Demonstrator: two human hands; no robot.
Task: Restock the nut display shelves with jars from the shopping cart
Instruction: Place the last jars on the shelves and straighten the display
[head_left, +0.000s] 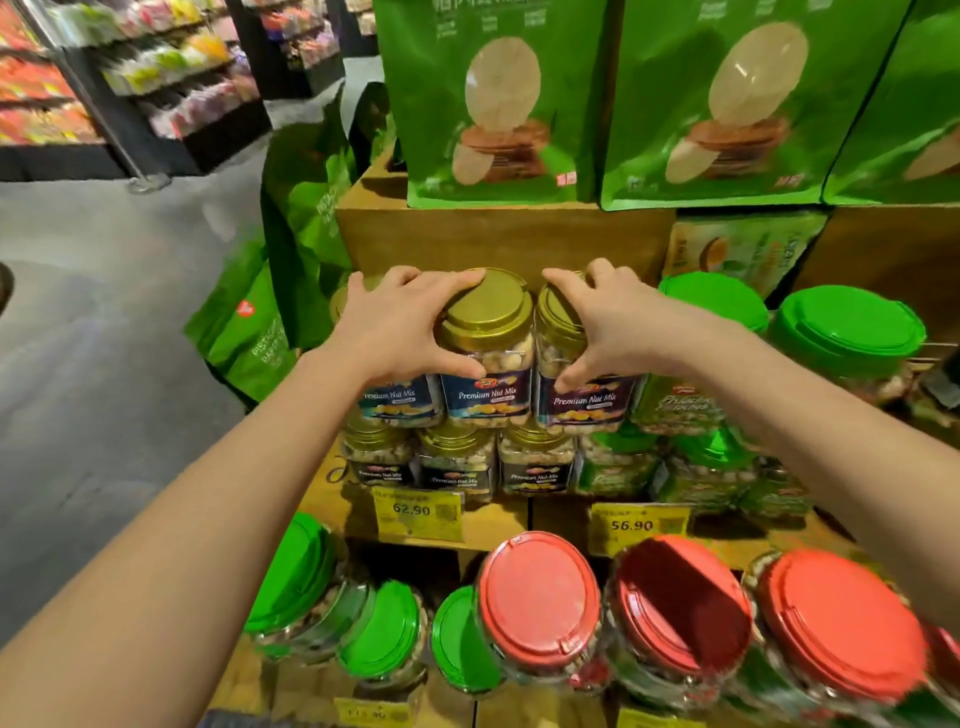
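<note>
Two gold-lidded Premium Nut Mix jars stand side by side on the upper row of the wooden display. My left hand (402, 325) grips the middle jar (487, 364) from its left, fingers over the lid and thumb on its front. My right hand (605, 325) grips the jar to its right (584, 402), fingers over that lid and thumb on the front. A third such jar (397, 402) is partly hidden under my left wrist. More gold-lidded jars (457, 462) stand in the row below. The shopping cart is out of sight.
Green-lidded jars (847, 330) fill the shelf to the right. Red-lidded jars (537, 603) and green-lidded jars (376, 631) lie on the lowest tier near me. Green boxes (493, 98) stand on the wooden crate (498, 236) behind. Green bags (249, 332) hang left, beside a grey aisle floor (104, 364).
</note>
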